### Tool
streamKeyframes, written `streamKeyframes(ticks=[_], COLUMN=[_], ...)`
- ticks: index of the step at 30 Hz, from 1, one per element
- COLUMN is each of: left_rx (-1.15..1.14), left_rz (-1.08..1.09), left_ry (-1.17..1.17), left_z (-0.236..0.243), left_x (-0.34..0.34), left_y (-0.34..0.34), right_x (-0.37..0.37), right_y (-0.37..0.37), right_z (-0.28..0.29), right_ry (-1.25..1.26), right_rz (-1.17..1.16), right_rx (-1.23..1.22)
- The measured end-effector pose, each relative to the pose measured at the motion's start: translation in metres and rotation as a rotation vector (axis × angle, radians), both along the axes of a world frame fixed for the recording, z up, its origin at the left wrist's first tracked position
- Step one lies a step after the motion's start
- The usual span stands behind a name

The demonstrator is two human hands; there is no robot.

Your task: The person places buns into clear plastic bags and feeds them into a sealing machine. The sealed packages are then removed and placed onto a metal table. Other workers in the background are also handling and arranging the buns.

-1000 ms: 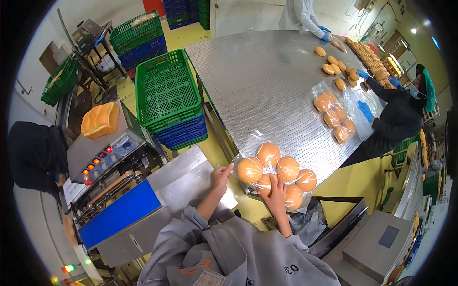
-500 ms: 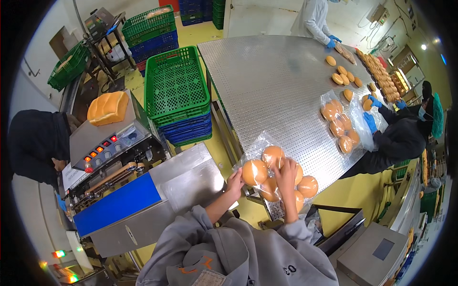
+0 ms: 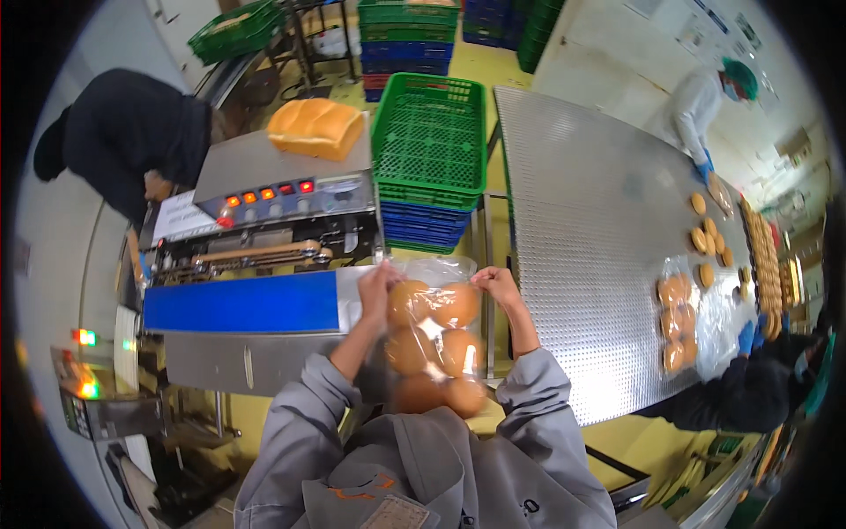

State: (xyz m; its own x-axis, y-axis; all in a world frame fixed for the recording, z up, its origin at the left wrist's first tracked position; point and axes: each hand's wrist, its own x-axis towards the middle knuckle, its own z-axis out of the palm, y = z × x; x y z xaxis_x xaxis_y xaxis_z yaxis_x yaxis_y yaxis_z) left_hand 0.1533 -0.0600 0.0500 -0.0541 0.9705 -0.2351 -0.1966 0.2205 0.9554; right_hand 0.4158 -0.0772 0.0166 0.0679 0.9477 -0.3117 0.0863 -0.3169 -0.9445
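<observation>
A clear plastic bag of round buns [image 3: 434, 346] hangs in front of my body, its buns in two rows and slightly blurred. My left hand [image 3: 377, 289] pinches the upper left corner of the bag, beside the metal end plate of the sealing machine [image 3: 286, 207]. On the opposite corner, my right hand [image 3: 498, 286] is closed with thumb and fingers on the plastic edge. The bag's loose film [image 3: 436, 268] stretches between both hands above the buns. The machine's blue conveyor belt [image 3: 242, 304] runs just left of my left hand.
A loaf of bread [image 3: 315, 128] rests on the machine. Green and blue crates [image 3: 429, 141] are stacked beyond it. On the right, a perforated metal table [image 3: 573, 229] holds bagged buns [image 3: 677, 322] and loose buns [image 3: 705, 238]. Co-workers stand at the table and left of the machine.
The bag has moved left off the table's corner toward the machine. My right hand has shifted from atop the buns to the bag's upper right corner. The view has turned left.
</observation>
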Motion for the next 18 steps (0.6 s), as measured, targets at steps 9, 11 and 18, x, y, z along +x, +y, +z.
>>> streamKeyframes(ticks=[9, 11, 18], left_rx=[-0.052, -0.079, -0.314], left_rz=[0.151, 0.062, 0.04], left_ry=[-0.07, 0.143, -0.206], left_z=[-0.047, -0.052, -0.072], left_x=[-0.08, -0.092, -0.112], left_y=[0.028, 0.031, 0.046], right_x=[-0.083, -0.084, -0.098], right_y=[0.031, 0.042, 0.087], right_z=[-0.025, -0.013, -0.039], right_ry=[0.606, 0.56, 0.633], right_rz=[-0.08, 0.012, -0.079], right_rx=[-0.271, -0.376, -0.318])
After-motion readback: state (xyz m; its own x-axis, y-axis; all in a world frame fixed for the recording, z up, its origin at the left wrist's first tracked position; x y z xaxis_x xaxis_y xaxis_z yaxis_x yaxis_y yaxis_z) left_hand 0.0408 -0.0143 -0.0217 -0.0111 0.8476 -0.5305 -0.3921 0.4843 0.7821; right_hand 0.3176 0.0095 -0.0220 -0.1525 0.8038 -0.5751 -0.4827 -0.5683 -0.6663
